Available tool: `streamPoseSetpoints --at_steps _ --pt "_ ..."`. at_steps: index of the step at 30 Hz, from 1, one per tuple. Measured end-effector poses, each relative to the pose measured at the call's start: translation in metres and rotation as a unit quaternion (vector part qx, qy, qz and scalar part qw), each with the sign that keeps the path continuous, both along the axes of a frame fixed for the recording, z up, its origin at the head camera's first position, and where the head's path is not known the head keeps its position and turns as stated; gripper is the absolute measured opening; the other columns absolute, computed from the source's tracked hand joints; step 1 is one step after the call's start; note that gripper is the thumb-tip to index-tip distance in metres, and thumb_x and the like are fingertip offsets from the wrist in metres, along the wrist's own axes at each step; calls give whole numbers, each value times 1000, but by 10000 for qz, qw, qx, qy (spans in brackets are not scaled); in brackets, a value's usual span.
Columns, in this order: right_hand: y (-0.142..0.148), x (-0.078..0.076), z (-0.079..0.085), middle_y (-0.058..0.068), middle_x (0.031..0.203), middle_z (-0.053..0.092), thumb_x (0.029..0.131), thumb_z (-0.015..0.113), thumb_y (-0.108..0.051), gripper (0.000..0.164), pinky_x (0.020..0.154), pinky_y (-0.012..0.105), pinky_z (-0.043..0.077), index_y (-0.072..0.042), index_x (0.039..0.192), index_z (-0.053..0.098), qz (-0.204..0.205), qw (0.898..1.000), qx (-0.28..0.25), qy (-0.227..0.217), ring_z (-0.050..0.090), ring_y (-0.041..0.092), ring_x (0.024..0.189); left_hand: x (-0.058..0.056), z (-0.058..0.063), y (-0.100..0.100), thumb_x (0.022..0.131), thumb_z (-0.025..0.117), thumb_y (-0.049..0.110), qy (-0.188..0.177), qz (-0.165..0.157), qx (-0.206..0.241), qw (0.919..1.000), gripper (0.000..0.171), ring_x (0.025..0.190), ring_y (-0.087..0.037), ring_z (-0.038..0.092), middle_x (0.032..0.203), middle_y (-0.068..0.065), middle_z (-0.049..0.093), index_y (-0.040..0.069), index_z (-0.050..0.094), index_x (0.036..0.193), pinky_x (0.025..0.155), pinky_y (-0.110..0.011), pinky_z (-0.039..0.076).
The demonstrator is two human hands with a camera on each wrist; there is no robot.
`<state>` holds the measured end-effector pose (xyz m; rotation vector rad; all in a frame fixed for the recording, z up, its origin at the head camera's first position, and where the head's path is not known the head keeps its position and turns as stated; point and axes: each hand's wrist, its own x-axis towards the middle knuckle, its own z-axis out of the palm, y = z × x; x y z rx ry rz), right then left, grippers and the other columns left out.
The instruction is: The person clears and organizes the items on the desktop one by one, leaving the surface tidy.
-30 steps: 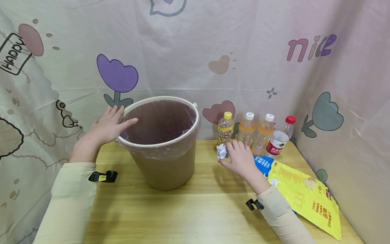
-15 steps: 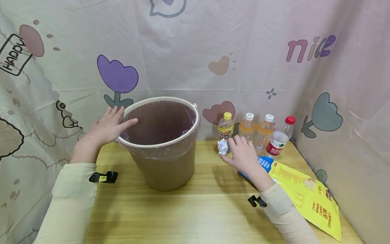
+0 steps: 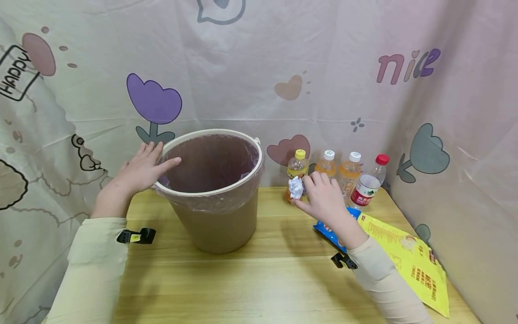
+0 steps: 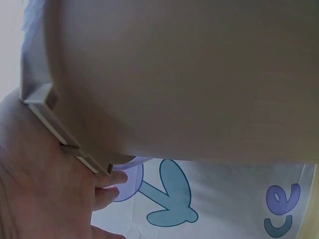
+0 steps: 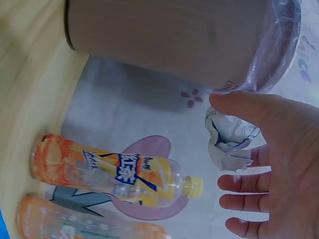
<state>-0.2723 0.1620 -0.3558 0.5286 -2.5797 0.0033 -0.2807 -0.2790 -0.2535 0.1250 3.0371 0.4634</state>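
Observation:
A brown bucket-shaped bin (image 3: 218, 225) lined with a clear plastic bag stands left of the middle of the table. My left hand (image 3: 139, 173) rests on its left rim, fingers straight and thumb over the opening; in the left wrist view the palm lies against the rim's outer side. My right hand (image 3: 325, 198) pinches a crumpled white paper ball (image 3: 296, 187) between thumb and fingers. In the head view the ball overlaps the yellow-capped bottle (image 3: 298, 167) behind it. The right wrist view shows the paper ball (image 5: 229, 137) between thumb and index finger, the other fingers extended.
Two orange bottles with white caps (image 3: 350, 171) and a red-capped clear bottle (image 3: 367, 184) stand at the back right. A yellow packet (image 3: 417, 265) lies over a blue packet (image 3: 329, 234) at the right. A patterned curtain (image 3: 226, 67) hangs behind the table.
My right hand has lifted slightly with the paper ball, uncovering more of the blue packet. The left hand stays on the bin rim.

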Motion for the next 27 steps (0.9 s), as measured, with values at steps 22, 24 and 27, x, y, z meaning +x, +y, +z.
streamPoseSetpoints --at_steps 22,24,27 --pt "-5 2 38 12 106 54 78 71 -59 70 73 43 43 -8 122 56 157 9990 55 421 51 32 101 1 -1 1 92 21 76 38 -7 7 10000 99 147 -45 -19 160 -25 -15 6 -9 155 107 -78 -2" --pt "-6 1 41 12 105 54 78 71 -59 68 73 43 44 -8 119 57 187 9985 51 519 51 31 100 1 -1 0 92 21 76 41 -7 11 10000 99 147 -45 -19 160 -25 -15 6 -8 155 108 -78 -2" --pt "-8 0 47 11 104 54 78 71 -59 65 72 43 43 -8 117 57 230 9977 44 634 51 31 98 1 -2 0 92 22 76 44 -6 23 10000 99 147 -45 -19 159 -25 -15 6 -8 155 107 -78 -2"
